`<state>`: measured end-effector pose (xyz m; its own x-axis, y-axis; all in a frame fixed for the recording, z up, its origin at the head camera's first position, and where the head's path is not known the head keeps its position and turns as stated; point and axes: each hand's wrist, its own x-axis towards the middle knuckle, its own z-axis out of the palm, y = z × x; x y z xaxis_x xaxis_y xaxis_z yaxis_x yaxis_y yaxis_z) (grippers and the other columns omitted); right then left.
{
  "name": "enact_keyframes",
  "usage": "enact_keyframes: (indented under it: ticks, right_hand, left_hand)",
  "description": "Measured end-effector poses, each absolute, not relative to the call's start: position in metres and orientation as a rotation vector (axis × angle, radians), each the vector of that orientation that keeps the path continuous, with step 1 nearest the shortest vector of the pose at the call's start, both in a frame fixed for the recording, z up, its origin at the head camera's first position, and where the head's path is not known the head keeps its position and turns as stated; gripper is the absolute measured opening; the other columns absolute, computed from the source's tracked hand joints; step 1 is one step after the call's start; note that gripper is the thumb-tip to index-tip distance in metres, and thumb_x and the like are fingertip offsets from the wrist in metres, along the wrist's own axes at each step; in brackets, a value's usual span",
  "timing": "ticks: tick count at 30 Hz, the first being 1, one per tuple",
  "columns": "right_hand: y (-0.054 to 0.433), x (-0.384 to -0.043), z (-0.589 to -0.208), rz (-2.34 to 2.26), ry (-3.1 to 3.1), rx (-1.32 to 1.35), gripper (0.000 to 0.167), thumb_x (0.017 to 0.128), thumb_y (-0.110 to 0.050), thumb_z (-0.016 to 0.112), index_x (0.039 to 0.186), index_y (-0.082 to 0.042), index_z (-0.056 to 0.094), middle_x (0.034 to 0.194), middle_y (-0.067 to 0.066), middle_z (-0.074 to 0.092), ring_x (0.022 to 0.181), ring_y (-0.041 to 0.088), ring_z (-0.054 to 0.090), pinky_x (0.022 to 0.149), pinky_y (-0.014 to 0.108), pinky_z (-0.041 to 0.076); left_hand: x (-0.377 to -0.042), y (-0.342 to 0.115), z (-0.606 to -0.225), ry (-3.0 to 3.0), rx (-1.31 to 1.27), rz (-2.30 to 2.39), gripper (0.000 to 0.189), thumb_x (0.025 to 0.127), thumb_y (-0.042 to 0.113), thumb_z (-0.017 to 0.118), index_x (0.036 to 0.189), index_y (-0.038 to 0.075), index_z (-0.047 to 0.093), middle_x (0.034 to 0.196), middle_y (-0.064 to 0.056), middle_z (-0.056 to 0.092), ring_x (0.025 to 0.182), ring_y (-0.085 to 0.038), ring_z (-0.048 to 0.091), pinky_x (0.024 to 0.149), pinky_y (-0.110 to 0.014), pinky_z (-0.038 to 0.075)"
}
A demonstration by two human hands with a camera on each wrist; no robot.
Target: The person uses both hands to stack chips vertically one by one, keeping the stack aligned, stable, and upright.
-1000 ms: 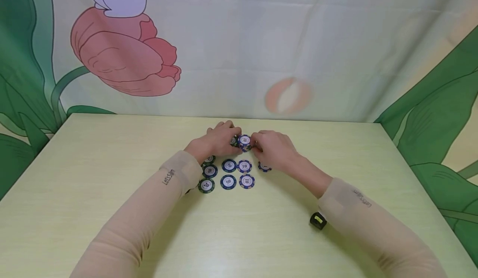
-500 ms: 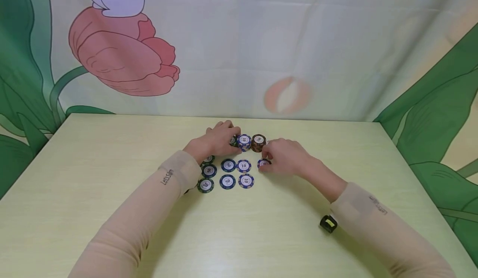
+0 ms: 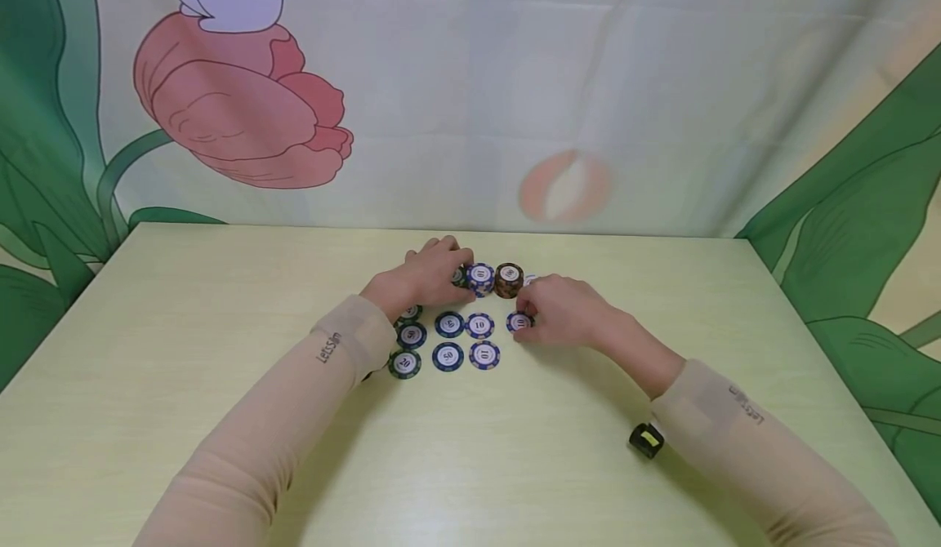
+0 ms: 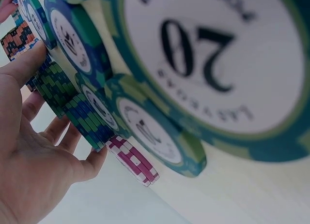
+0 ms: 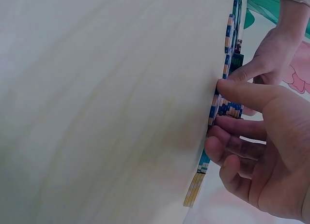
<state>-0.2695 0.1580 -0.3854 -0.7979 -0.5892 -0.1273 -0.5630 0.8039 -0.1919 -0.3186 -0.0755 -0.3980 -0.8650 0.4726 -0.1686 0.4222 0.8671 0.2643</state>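
Note:
My left hand (image 3: 434,273) curls round a row of stacked poker chips at the back of the table. In the left wrist view its thumb and fingers lie along a dark green stack (image 4: 55,88) and a blue-green stack (image 4: 87,120). Next to it in the head view stand a blue stack (image 3: 481,279) marked 10 and a brown stack (image 3: 509,281). My right hand (image 3: 562,310) pinches a flat blue poker chip (image 3: 519,322) between thumb and fingers at its edge. Its other fingers are bent near a teal stack (image 5: 203,161) in the right wrist view.
Several loose chips lie flat before the stacks, among them a 50 chip (image 3: 448,357), a 10 chip (image 3: 484,355) and a green 20 chip (image 3: 405,364). Pink (image 4: 133,161) and yellow (image 5: 193,190) stacks stand at the row's ends. A printed cloth (image 3: 456,106) hangs behind the table.
My right hand has moved from the blue stack rightward and nearer, to the flat blue chip. The brown stack has come into view. My left hand stays at the row.

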Motion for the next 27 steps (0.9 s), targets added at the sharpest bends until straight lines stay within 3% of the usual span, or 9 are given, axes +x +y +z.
enact_keyframes:
  ticks: [9,21,27]
  right_hand:
    - [0.1562,-0.2671,-0.3856,-0.209,2.816,-0.938,0.026,0.085,-0.033,0.081,0.094,-0.011,0.070,0.081,-0.004,0.060,0.075,0.017,0.054,0.064,0.034,0.045]
    - [0.1551,-0.2686,-0.3926,-0.262,2.855,-0.975,0.024,0.082,-0.037,0.075,0.082,-0.016,0.065,0.072,-0.005,0.058,0.065,0.014,0.053,0.053,0.032,0.040]
    - [0.1517,-0.2683,-0.3858,-0.305,2.867,-0.962,0.025,0.083,-0.037,0.075,0.088,-0.014,0.065,0.075,-0.005,0.059,0.067,0.015,0.053,0.054,0.032,0.041]
  left_hand:
    - [-0.3167,-0.0756,-0.3950,2.812,0.678,0.324,0.058,0.096,0.042,0.071,0.145,0.015,0.054,0.144,-0.014,0.046,0.130,-0.033,0.042,0.105,-0.063,0.035]
    - [-0.3170,-0.0760,-0.3963,2.805,0.676,0.334,0.059,0.096,0.042,0.071,0.145,0.014,0.053,0.144,-0.014,0.046,0.127,-0.032,0.042,0.105,-0.060,0.035]
    - [-0.3178,-0.0764,-0.3965,2.803,0.682,0.335,0.058,0.096,0.042,0.070,0.145,0.014,0.053,0.144,-0.014,0.046,0.127,-0.031,0.041,0.105,-0.061,0.035]
